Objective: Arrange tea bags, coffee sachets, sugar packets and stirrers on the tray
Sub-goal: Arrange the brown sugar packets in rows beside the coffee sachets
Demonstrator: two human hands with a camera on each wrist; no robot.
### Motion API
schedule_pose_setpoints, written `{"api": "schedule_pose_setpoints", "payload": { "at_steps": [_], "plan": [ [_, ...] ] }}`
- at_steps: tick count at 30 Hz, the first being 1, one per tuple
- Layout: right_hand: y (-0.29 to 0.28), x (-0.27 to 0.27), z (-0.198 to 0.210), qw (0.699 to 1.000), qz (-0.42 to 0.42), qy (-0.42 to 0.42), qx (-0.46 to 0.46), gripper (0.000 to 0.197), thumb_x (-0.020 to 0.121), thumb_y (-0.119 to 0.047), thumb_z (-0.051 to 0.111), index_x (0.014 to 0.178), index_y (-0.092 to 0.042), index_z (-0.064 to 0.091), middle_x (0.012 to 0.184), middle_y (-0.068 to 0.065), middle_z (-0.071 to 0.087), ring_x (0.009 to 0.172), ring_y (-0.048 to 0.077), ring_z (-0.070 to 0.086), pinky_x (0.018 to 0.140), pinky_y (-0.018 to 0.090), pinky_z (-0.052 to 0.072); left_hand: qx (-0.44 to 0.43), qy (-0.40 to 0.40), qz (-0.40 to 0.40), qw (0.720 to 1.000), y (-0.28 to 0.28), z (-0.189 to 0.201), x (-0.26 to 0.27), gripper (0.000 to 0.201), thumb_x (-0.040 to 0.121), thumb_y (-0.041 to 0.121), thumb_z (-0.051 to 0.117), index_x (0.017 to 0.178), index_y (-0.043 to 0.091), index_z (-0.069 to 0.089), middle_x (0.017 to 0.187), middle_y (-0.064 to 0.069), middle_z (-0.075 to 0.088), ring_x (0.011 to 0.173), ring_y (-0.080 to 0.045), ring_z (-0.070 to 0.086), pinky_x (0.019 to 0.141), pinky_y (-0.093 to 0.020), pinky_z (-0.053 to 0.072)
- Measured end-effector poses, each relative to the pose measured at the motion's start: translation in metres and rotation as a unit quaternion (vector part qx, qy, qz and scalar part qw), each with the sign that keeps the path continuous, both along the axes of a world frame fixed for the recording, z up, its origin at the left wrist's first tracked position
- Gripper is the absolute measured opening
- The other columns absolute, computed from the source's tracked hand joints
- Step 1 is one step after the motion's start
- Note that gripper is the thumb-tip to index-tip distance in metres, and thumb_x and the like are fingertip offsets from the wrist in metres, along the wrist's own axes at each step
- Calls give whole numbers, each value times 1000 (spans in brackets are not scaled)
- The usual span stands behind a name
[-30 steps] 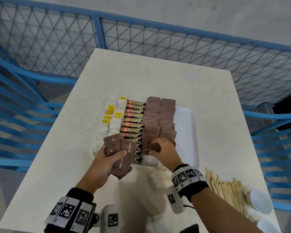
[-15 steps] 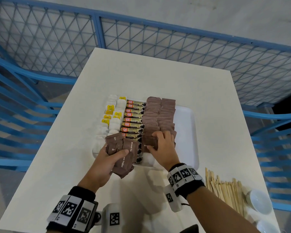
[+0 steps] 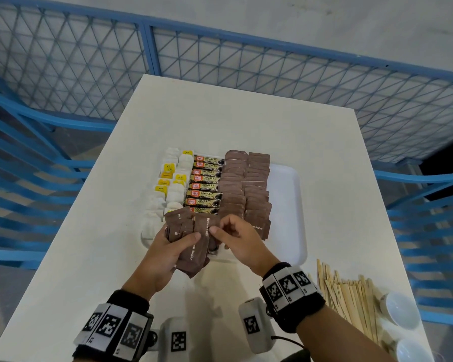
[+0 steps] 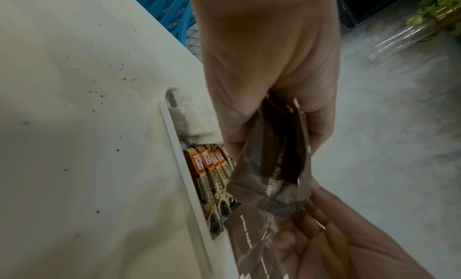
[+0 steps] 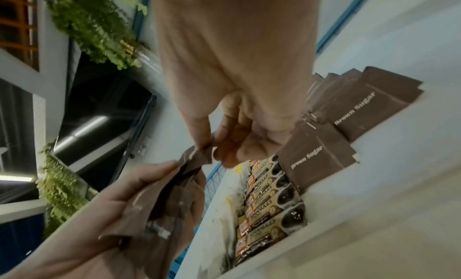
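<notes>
A white tray [image 3: 288, 205] holds rows of white tea bags [image 3: 173, 189], coffee sachets [image 3: 207, 186] and brown sugar packets [image 3: 246, 184]. My left hand [image 3: 168, 246] grips a fanned bundle of brown sugar packets [image 3: 194, 233] above the tray's near edge. My right hand [image 3: 236, 239] pinches the top edge of one packet in that bundle with thumb and forefinger. In the right wrist view the pinch [image 5: 207, 149] shows on a packet's corner, with the laid sugar packets [image 5: 349, 121] beside it. Wooden stirrers [image 3: 348, 296] lie on the table at the near right.
The white table [image 3: 233, 121] is ringed by blue mesh fencing [image 3: 220, 56] and blue chairs [image 3: 24, 178]. Two white cups [image 3: 403, 314] stand by the stirrers at the near right corner. The tray's right strip is bare.
My right hand left the laid row of sugar packets on the tray and came back left to the bundle, where it now pinches a packet. The left hand held its bundle throughout.
</notes>
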State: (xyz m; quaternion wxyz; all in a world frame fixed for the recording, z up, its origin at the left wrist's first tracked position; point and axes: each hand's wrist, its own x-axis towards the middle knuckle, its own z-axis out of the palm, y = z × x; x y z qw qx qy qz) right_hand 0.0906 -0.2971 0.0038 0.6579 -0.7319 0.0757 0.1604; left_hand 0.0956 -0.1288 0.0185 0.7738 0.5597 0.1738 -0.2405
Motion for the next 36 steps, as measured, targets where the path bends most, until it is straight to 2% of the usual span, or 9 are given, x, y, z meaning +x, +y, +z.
{"api": "schedule_pose_setpoints", "payload": {
  "at_steps": [6,10,12,15,19,22,26,32,36],
  "plan": [
    [-17,5,4,996,-54,21,72,11,92,-4,51,102,-6,48,95,15,62,71,26,63,55,26,54,7,4,-2,1000,2,-5,-1,32,85,-8,56,105,16,60,74,2,73,65,-14,70,48,-28,54],
    [-44,10,4,994,-94,27,51,15,88,2,57,99,-8,57,95,14,62,75,21,63,64,29,58,13,0,-6,1000,5,-6,1,31,84,-7,57,102,18,62,80,0,74,71,-18,71,53,-33,56],
    [-57,11,4,993,-105,33,38,17,84,4,61,94,-10,59,91,9,63,73,15,64,62,23,57,11,1,-3,1000,5,-5,1,29,84,-6,57,101,17,62,81,-2,74,73,-21,70,53,-35,56],
    [-76,10,-1,993,-95,18,-64,19,81,4,65,87,-14,60,85,10,62,64,10,60,57,18,51,7,-1,1,1000,4,-5,1,30,85,-7,56,103,17,62,83,-3,74,71,-20,71,53,-36,56],
    [-93,3,-15,979,-65,21,-192,25,79,-3,69,77,-26,60,82,4,65,76,19,61,74,29,54,5,-3,-4,1000,1,-4,1,30,86,-8,54,102,16,61,77,1,74,67,-15,71,50,-34,56],
    [-97,-3,-22,964,-40,21,-261,18,80,-8,68,80,-24,59,80,-5,62,76,10,57,67,11,43,12,-3,-5,1000,2,-4,1,30,86,-7,55,107,15,61,79,1,74,69,-17,71,57,-42,59],
    [-94,-4,-27,939,-25,-7,-343,13,84,-12,64,89,-18,54,81,-6,57,73,9,51,60,5,38,16,0,-4,1000,1,-6,0,30,86,-7,55,105,16,61,79,0,74,69,-17,71,53,-38,58],
    [-85,-3,-34,919,19,-29,-393,42,77,-22,71,111,-12,50,101,1,47,88,16,48,77,21,40,19,-1,-3,1000,0,-6,1,29,85,-7,56,104,15,61,77,1,74,68,-15,71,53,-34,57],
    [-81,0,-37,897,18,-63,-436,43,77,-22,69,113,-10,50,108,7,48,96,23,51,79,31,48,18,-3,-3,1000,0,-5,2,28,85,-7,56,100,15,61,76,1,74,68,-14,71,53,-33,57]
  ]
}}
